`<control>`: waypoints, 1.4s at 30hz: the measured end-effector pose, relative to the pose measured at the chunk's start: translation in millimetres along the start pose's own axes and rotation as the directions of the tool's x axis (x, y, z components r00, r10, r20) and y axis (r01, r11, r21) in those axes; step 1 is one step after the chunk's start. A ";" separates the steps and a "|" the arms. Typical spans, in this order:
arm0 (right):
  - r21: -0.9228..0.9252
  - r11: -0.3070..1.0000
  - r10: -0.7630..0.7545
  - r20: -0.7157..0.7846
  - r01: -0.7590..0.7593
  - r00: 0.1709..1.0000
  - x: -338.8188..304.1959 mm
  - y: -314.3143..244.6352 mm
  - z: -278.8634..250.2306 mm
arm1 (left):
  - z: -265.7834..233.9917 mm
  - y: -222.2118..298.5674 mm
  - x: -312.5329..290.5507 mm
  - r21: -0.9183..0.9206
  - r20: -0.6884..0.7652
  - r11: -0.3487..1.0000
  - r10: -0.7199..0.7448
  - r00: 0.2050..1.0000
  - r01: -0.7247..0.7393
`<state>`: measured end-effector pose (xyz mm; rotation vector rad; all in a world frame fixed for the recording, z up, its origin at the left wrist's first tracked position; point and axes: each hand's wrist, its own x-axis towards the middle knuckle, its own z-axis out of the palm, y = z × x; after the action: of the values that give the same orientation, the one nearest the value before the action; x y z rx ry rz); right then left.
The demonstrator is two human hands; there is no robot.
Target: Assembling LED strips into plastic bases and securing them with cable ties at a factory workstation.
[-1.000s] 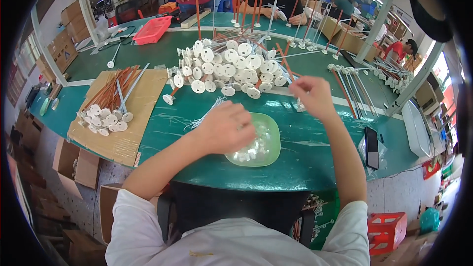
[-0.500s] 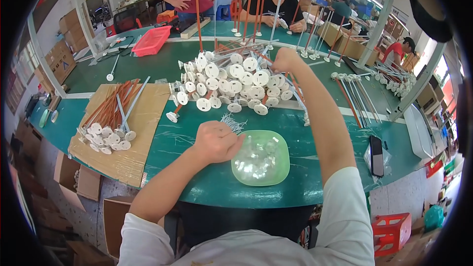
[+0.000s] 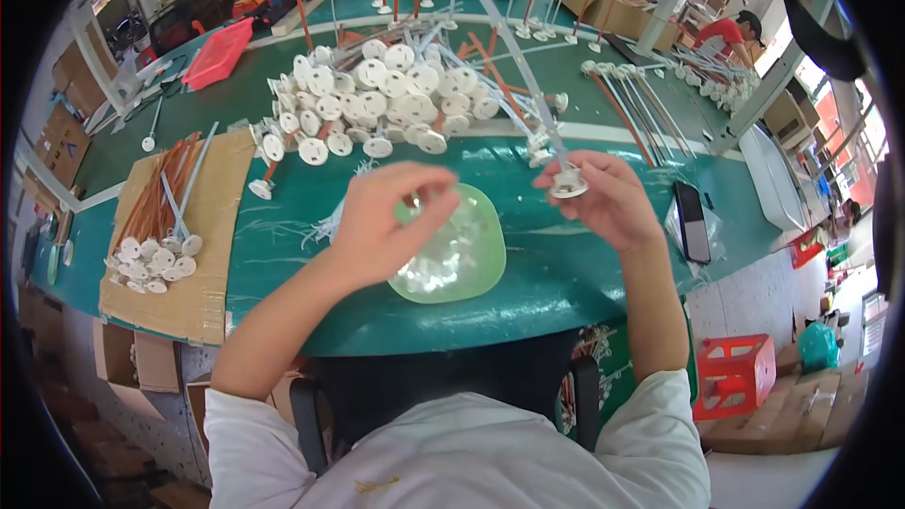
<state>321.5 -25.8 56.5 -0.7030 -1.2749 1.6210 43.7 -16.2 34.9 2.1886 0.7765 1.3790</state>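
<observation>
My right hand (image 3: pixel 613 198) grips a long pale rod (image 3: pixel 517 52) close to its lower end. The rod leans up and away to the left, and a round white base (image 3: pixel 568 185) shows at my fingers. Over the left side of a light green bowl (image 3: pixel 492 269), my left hand (image 3: pixel 388 217) is curled with thumb and forefinger drawn together. Anything between those fingertips is too small or blurred to make out. Small shiny clear pieces (image 3: pixel 443 264) lie in the bowl. A bundle of thin white strips (image 3: pixel 325 224) is partly hidden behind my left hand.
Beyond the bowl stands a large heap of white-disc rods (image 3: pixel 377 99). More lie on a cardboard sheet (image 3: pixel 212 226) at left and in a row (image 3: pixel 641 108) at right. A phone (image 3: pixel 691 221) lies near the right edge; a red basket (image 3: pixel 219 52) sits farther back.
My right hand has come back from the heap toward me, now with a rod in it. My left hand has shifted slightly up and left, its fist loosened into a curl. The view has shifted too.
</observation>
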 end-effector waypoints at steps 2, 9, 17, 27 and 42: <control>0.057 0.998 0.031 0.105 -0.037 0.994 1.9 9.6 18.5 | 13.5 5.3 10.1 -0.160 -0.004 0.978 -0.139 0.990 0.136; -0.101 0.987 0.148 0.249 -0.126 0.957 17.3 33.8 41.4 | 23.1 17.4 13.6 -0.643 0.159 0.674 -0.346 0.925 0.363; -0.508 0.843 -0.158 0.078 0.175 0.984 37.5 38.8 24.8 | 27.0 -7.4 26.3 -0.353 0.110 0.881 -0.295 0.949 0.315; -0.251 0.915 -0.356 -0.127 0.317 0.926 19.0 67.9 39.7 | 44.1 5.4 -16.3 -0.639 0.333 0.582 -0.380 0.863 0.503; -0.233 0.951 -0.204 0.032 0.205 0.979 14.3 59.2 32.5 | 45.2 6.8 -24.7 -0.623 0.332 0.568 -0.431 0.839 0.538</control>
<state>269.2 -28.5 11.4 -0.6825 -1.5099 1.3192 77.8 -40.6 4.2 1.3068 0.5963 0.9752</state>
